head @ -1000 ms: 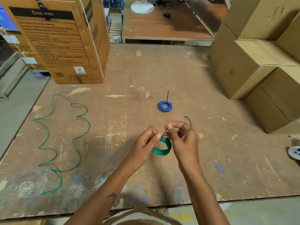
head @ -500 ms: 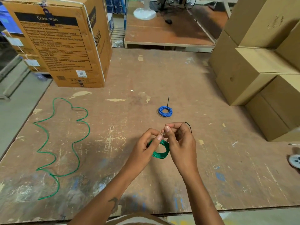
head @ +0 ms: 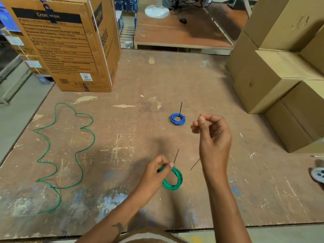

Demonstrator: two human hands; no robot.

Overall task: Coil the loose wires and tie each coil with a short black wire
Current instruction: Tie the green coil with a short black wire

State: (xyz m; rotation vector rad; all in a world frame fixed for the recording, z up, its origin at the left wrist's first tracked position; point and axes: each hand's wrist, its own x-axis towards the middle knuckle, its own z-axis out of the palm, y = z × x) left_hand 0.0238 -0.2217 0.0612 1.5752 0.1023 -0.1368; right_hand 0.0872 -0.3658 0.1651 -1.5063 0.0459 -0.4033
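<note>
The green coil [head: 172, 179] sits low in the middle of the desk [head: 175, 81]. The left hand [head: 156, 171] pinches its top edge with the thumb and fingers. A short black wire [head: 176, 156] sticks up from the spot where the hand holds the coil. It leans a little to the right.

The right hand [head: 213, 135] is up above the desk, to the right of the coil. Its fingers are curled and its thumb and first finger are pressed together. A thin dark wire [head: 195, 164] shows just under this hand and slants down to the left. I cannot tell if the hand holds that wire or if it joins the one at the coil.

Farther back on the desk is a small blue coil [head: 177, 119]. It is already tied, and a black wire end [head: 180, 108] stands straight up from it. It is just left of the right hand and does not touch it.

On the left side of the desk lies a long loose green wire [head: 66, 151] in big wavy loops. It is well apart from both hands.

A big printed box [head: 66, 44] stands at the back left of the desk. Plain brown boxes [head: 280, 76] are stacked on the right. A small grey round thing [head: 318, 174] lies at the right edge.
</note>
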